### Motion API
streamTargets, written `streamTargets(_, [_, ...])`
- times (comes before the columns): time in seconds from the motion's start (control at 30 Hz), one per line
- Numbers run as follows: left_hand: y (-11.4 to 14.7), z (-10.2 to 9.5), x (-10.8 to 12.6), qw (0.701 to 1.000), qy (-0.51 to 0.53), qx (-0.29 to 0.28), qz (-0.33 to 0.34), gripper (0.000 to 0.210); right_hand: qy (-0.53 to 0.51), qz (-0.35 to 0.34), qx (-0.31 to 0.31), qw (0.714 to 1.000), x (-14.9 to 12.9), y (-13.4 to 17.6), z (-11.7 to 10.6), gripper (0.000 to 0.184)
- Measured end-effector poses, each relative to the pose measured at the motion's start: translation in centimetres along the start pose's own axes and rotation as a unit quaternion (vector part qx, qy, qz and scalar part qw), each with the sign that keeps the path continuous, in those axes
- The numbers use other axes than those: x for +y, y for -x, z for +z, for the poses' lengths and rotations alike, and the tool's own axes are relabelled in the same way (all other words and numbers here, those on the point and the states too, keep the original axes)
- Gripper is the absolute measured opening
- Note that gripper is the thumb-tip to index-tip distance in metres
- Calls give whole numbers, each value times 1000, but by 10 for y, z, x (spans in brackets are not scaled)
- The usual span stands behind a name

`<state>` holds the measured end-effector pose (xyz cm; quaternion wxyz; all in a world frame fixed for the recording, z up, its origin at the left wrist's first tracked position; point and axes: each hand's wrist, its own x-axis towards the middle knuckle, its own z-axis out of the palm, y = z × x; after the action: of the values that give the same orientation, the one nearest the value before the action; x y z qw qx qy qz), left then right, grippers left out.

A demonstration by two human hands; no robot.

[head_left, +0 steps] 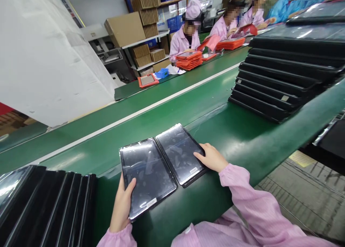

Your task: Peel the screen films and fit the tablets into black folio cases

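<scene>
L grip: narrow, you hold L panel, thumb atop
R grip: narrow, you hold R panel by R edge
Worktop: grn, under both pnls

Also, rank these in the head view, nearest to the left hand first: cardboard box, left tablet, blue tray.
1. Left tablet, held in the left hand.
2. Blue tray, across the green belt.
3. Cardboard box, farther back, upper left.
</scene>
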<state>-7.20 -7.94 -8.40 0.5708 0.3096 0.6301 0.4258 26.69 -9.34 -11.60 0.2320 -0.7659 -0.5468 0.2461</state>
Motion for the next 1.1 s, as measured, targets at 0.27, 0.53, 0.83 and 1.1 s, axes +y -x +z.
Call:
streamTargets(0.27, [5, 48, 8, 999, 32, -31, -2, 45, -181, 4, 14, 983, 15, -15, 3, 51])
streamTargets(0.53, [-14, 130, -35, 978, -87, -132, 137, 50, -326, -30, -4, 945, 24, -14, 2, 63])
streamTargets(0.83, [5, 133, -71, 987, -86, -61, 118, 73, -361, -43, 25, 931, 23, 11, 14, 62])
streamTargets(1.1, [16, 223, -74, 969, -38, -220, 103, 77, -348, 39, 237, 906, 86, 10, -13, 38])
